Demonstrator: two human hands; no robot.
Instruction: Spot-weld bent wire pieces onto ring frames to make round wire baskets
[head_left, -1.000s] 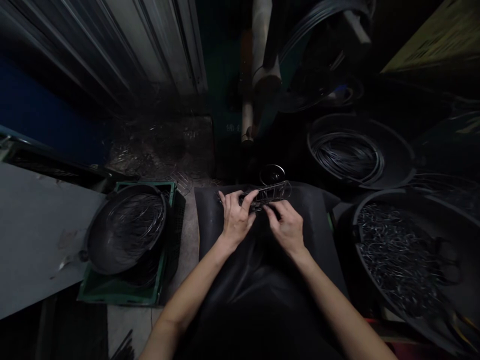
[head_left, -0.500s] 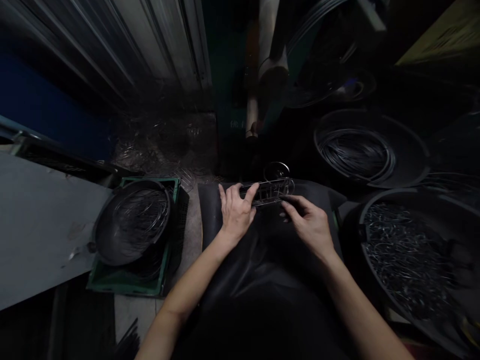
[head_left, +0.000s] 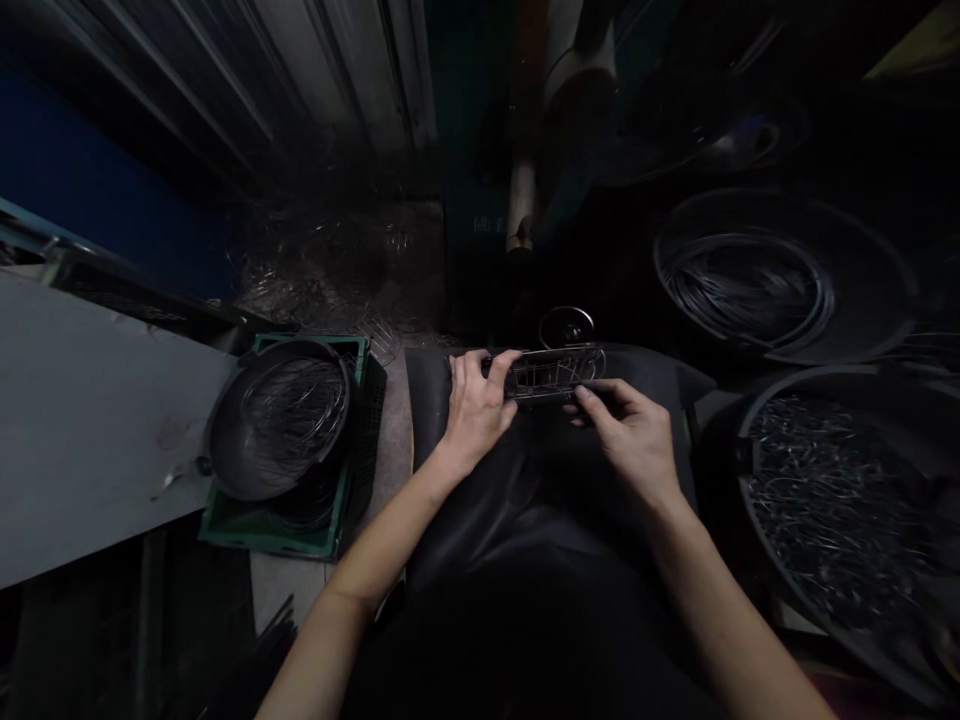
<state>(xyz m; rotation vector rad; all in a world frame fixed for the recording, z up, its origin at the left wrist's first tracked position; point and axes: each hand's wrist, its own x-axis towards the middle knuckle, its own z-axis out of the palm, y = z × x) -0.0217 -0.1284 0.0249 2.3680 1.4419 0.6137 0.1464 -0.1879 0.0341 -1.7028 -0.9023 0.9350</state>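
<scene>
**Both hands at a wire frame over a dark apron**

The left hand grips the left end of a long, narrow wire frame, fingers curled over its top edge and thumb pressed along its near side. The frame lies level, crosswise, at the far edge of a black apron covering the lap. The right hand sits just below the frame's right end; its fingers are drawn together and bent, the fingertips at the frame's lower edge. Whether they pinch a wire there cannot be told in the dim light.

A small wire ring stands just behind the frame. To the left, a round black pan holding thin wire loops rests in a green crate. To the right, 1 large black tub holds many small wire pieces; another tub farther back holds coiled wire.
</scene>
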